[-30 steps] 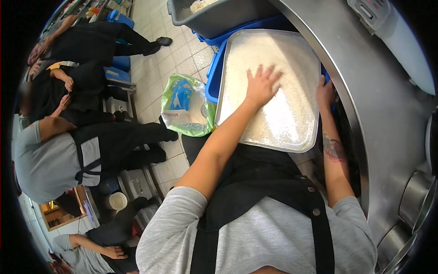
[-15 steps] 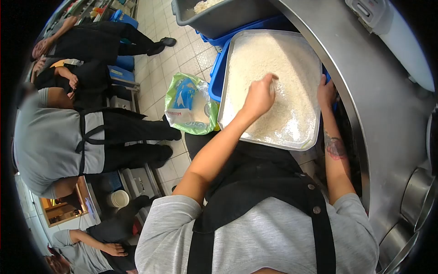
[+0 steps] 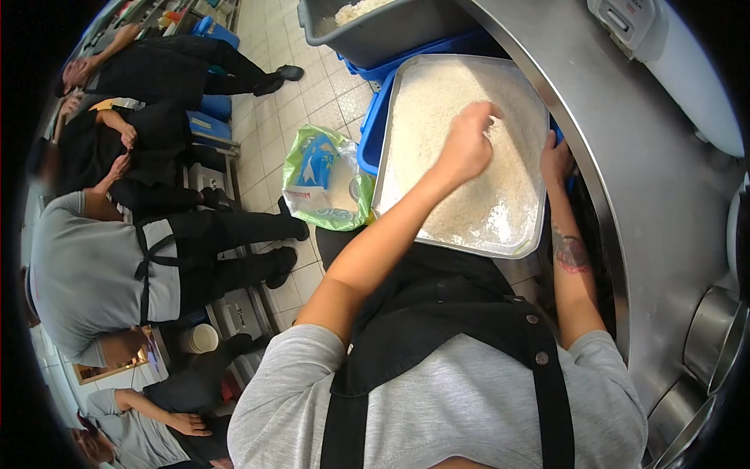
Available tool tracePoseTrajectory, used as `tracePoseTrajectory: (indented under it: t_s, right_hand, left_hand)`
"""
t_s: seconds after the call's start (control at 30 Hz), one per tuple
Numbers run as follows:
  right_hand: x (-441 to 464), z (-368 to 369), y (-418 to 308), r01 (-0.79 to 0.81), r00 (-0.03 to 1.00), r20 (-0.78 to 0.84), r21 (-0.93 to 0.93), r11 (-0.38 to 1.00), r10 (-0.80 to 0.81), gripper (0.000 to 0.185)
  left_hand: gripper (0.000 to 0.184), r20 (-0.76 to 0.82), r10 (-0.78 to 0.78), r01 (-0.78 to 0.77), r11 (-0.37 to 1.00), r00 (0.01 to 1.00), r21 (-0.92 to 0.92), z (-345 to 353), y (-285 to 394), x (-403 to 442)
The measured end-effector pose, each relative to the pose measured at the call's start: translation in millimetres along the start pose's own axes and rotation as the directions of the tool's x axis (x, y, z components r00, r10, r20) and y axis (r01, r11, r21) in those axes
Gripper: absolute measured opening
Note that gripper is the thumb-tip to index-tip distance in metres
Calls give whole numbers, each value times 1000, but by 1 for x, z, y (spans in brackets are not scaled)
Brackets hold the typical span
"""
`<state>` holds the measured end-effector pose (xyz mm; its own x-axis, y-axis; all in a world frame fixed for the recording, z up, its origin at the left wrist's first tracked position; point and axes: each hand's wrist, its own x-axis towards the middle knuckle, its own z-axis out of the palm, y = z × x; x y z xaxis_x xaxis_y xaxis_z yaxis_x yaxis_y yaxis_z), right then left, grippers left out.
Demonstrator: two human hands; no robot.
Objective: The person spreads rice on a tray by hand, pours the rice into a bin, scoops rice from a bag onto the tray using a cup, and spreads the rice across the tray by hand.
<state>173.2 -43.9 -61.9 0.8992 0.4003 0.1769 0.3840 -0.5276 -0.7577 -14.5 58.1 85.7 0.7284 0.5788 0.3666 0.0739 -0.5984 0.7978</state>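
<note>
A large shallow metal tray holds a wide layer of pale loose grains that look like uncooked rice. The tray sits over a blue plastic bin. My left hand is above the grains with its fingers curled and drawn together; whatever is between them, if anything, is hidden. At the tray's right edge is my right hand, its thumb up by the rim and its other fingers out of sight. Bare metal shows through the thin grains near the tray's lower right corner.
A grey tub with white crumbly food stands beyond the tray. Left of it, an open green-edged plastic bag rests near my leg. A steel counter curves along the right, with metal pots. Several people stand at left.
My left hand has moved up and right across the grains. My right hand stays at the tray's edge. At left, a person in a grey shirt has shifted position.
</note>
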Motion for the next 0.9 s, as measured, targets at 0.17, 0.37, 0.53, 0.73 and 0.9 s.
tracePoseTrajectory:
  t_s: [0.17,0.37,0.53,0.73,0.9]
  right_hand:
    - [5,10,14,-7,1000,-24,-77,997,5,64]
    - [-8,-13,-19,-80,995,43,-92,992,85,64]
    - [-6,-4,-5,-37,999,10,-58,998,37,65]
    - [-3,-2,-3,38,997,-62,-3,999,-38,64]
    - [1,2,9,86,993,-74,-19,996,-87,60]
  left_hand:
    - [62,350,-34,-146,868,936,475,74,-11,-54]
    - [69,478,86,-392,708,874,588,109,-65,-58]
    - [51,394,-94,-272,579,914,768,80,-104,-10]
    - [29,247,-297,21,677,922,735,29,-107,-23]
    - [19,247,-374,223,849,894,480,18,-87,-53]
